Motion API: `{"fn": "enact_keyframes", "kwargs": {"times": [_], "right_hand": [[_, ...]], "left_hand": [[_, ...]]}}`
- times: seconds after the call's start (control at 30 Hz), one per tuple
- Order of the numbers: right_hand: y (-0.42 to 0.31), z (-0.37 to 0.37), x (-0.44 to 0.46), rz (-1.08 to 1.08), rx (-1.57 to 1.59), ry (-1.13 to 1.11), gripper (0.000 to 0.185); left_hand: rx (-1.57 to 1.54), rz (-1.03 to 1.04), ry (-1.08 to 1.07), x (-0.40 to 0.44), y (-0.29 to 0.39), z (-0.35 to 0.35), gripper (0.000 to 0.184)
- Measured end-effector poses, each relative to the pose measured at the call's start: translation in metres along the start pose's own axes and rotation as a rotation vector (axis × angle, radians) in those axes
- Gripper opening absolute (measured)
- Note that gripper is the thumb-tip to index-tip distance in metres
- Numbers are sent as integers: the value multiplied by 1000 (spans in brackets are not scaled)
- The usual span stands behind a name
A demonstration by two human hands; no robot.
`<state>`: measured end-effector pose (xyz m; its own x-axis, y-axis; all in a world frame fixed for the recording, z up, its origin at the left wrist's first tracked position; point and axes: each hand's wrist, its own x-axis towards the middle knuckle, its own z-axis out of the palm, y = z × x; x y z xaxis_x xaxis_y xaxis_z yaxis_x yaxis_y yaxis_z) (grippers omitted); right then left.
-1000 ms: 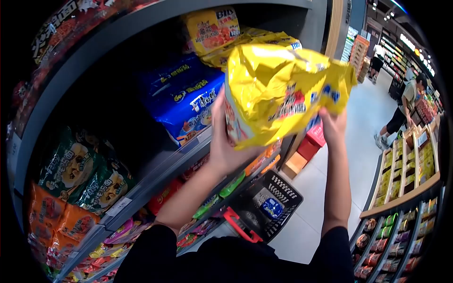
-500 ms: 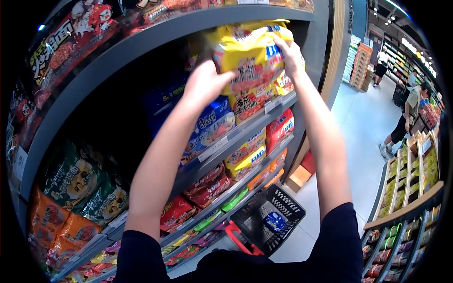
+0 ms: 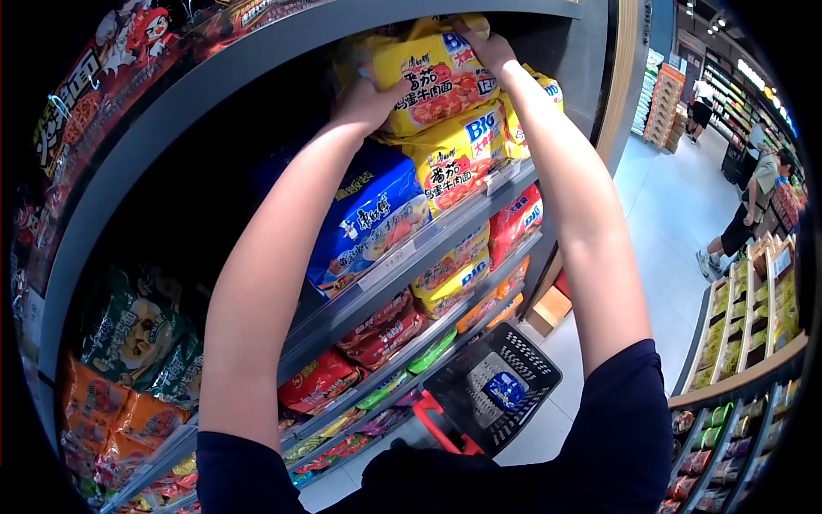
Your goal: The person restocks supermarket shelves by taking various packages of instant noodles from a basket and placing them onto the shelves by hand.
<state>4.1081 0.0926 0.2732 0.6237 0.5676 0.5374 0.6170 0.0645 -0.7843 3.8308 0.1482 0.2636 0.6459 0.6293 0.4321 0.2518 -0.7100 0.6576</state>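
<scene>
Both of my hands hold a yellow multipack of instant noodles (image 3: 437, 81) by its two ends. My left hand (image 3: 368, 104) is closed on its left end, thumb on the front face. At the upper right corner, my right hand (image 3: 486, 50) wraps over the edge; some of its fingers are hidden behind. Directly below lies another yellow noodle pack (image 3: 458, 163) with similar print, standing on the shelf (image 3: 505, 178). A blue noodle pack (image 3: 368, 223) leans to its left, beneath my left wrist.
Below on the floor stands a black shopping basket (image 3: 454, 377) with red handles and a blue packet (image 3: 506, 390) inside. Green noodle packs (image 3: 128, 325) and orange packs (image 3: 111, 411) fill the shelf at left. A person (image 3: 753, 201) stands in the aisle at right.
The yellow noodle pack has moved up and back into the shelf with both hands, now resting near the top of the lower pack. Its front print has turned into clearer view.
</scene>
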Motion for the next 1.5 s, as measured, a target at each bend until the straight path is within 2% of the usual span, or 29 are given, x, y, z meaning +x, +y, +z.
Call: {"fn": "enact_keyframes", "kwargs": {"times": [0.1,0.2,0.23,0.3,0.33,0.37,0.4,0.43,0.47,0.5,0.53,0.57,0.6,0.63,0.67,0.7,0.77,0.9,0.97,1.0,1.03,1.07,1.1,1.2,1.23,1.33,1.37,1.43,1.5], "right_hand": [[8,4,-1,-68,17,64,95],[24,5,-6,-32,87,91,88],[25,7,-13,-20,123,125,86],[5,-5,-45,-130,437,309,67],[-82,-41,-162,363,467,525,60],[55,-23,-100,-409,528,422,56],[42,-30,-164,-362,744,459,39],[72,-35,-214,-348,771,473,33],[110,-34,-268,-299,651,532,31],[157,-27,-333,4,733,498,30],[224,-11,-396,140,562,505,28],[267,8,-467,488,521,480,23],[346,35,-558,705,206,327,21],[369,58,-639,708,-44,256,22],[438,90,-743,827,-26,-1,20],[405,83,-769,965,-43,-150,20],[412,100,-833,1084,-168,-315,24],[509,132,-916,1387,-372,-384,40],[530,116,-899,1431,-560,-471,50],[561,117,-912,1341,-677,-563,55],[589,116,-926,1154,-805,-571,46],[615,109,-912,1236,-797,-728,41],[641,107,-912,1224,-832,-685,31],[706,107,-928,1041,-1127,-677,30],[729,110,-937,1098,-1079,-652,31],[768,118,-956,984,-1083,-961,34],[770,115,-950,1009,-1061,-1005,35],[771,107,-939,1057,-1009,-1089,36],[786,107,-956,933,-994,-1042,30]], "left_hand": [[206,-75,35,-6,7,0,63],[158,-75,27,-5,2,7,64],[138,-115,-30,-26,30,0,65],[96,25,129,-39,21,3,68],[95,101,157,-65,36,1,67],[90,180,179,-103,60,-3,67],[-132,246,319,-153,89,12,66],[-356,288,446,-201,108,31,66],[-261,404,102,-227,44,41,60],[-454,461,-202,-268,27,58,47],[-249,320,-577,-302,14,66,39],[-308,166,-718,-345,-15,102,33],[-277,26,-787,-394,-55,134,32],[-246,-99,-850,-439,-93,160,31],[-117,3,-902,-474,-127,179,29],[15,113,-941,-494,-150,194,28],[43,175,-1038,-504,-162,209,24],[133,132,-1142,-514,-195,247,15],[246,126,-1104,-522,-195,257,15],[324,130,-1120,-523,-194,258,18],[279,163,-1091,-529,-202,259,16],[309,159,-1102,-533,-204,259,15],[322,157,-1057,-539,-207,259,17],[382,117,-1087,-552,-210,248,24],[369,76,-1119,-551,-209,246,25],[407,88,-1214,-550,-209,240,27],[353,81,-1332,-543,-210,237,22],[387,75,-1223,-551,-207,237,21],[395,82,-1392,-537,-203,232,19]]}}
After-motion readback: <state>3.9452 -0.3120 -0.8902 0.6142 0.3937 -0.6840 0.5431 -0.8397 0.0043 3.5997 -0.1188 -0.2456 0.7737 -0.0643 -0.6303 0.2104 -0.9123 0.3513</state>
